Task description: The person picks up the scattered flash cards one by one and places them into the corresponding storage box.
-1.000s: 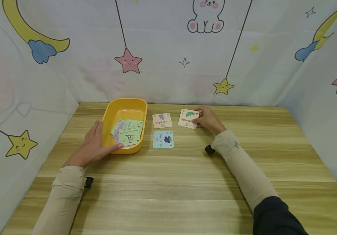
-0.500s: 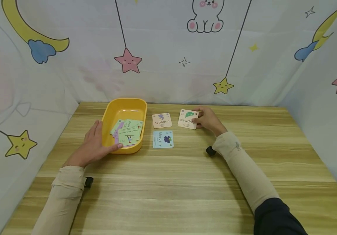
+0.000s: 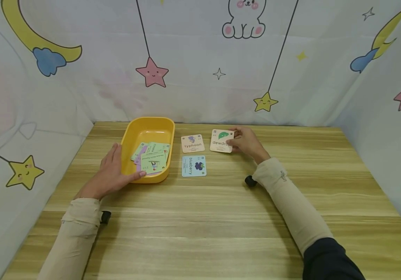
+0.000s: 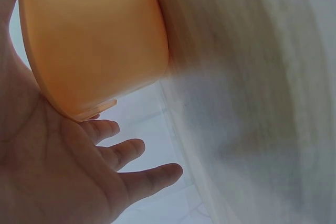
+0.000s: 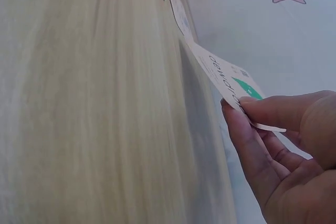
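Observation:
My right hand point(image 3: 249, 144) pinches the right edge of a "dewdrop" card point(image 3: 219, 137) with a green leaf picture, between thumb and fingers. In the right wrist view the card point(image 5: 223, 72) is tilted, with a shadow on the table beneath it. Left of it lie a "typhoon" card point(image 3: 193, 144) and, nearer me, a blue "blueberry" card point(image 3: 190, 166). My left hand point(image 3: 111, 175) rests against the near left corner of a yellow plastic bin point(image 3: 126, 155), fingers straight and spread. Its thumb lies along the near rim. Several green and purple cards point(image 3: 154, 161) are piled inside the bin.
The wooden table point(image 3: 200, 229) runs back to a white cloth wall point(image 3: 193, 101) printed with stars and moons. Cloth also hangs at the left and right sides. A black wrist camera point(image 3: 251, 181) sits at the right wrist, another black one point(image 3: 105, 217) at the left.
The dewdrop card has shifted slightly left, toward the typhoon card, still pinched in my right hand. More of its word shows now. My left hand and the bin have stayed in place.

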`<state>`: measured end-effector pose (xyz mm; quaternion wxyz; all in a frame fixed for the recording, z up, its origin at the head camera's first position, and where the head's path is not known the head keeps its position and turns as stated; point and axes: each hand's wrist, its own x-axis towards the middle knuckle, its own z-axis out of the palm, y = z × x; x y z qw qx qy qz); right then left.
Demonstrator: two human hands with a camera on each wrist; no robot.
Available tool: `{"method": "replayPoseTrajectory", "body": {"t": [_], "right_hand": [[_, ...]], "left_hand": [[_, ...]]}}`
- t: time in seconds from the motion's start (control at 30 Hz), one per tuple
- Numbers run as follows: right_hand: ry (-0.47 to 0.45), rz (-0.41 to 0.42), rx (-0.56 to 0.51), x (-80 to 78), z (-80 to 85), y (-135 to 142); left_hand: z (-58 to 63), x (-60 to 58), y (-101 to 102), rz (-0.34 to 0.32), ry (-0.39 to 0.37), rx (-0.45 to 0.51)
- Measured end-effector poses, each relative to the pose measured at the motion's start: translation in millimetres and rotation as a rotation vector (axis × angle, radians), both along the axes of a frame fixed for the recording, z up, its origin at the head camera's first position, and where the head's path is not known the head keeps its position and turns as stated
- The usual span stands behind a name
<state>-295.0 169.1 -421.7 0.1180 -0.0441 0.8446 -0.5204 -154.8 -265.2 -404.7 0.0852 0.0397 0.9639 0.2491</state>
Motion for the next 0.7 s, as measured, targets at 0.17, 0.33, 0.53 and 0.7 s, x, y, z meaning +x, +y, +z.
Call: {"method": "replayPoseTrajectory", "body": {"t": [0.17,0.33,0.53,0.7], "right_hand": [[0.025,-0.002,-0.005,2.0,1.8,-2],[0.05,-0.015,-0.022,4.7,5.7,-5],[0.081,-0.019,-0.069,7.8,9.0,-12],[0.092,-0.018,-0.095,9.9,12.5,-18]], "left_hand": [[0.1,0.0,1,0.004,-0.003,-0.01],[0.9,-0.8,1,0.004,0.004,-0.008],[1.2,-0.6,1,0.003,0.008,-0.004],[0.6,-0.4,1,-0.003,0.012,-0.004]]}}
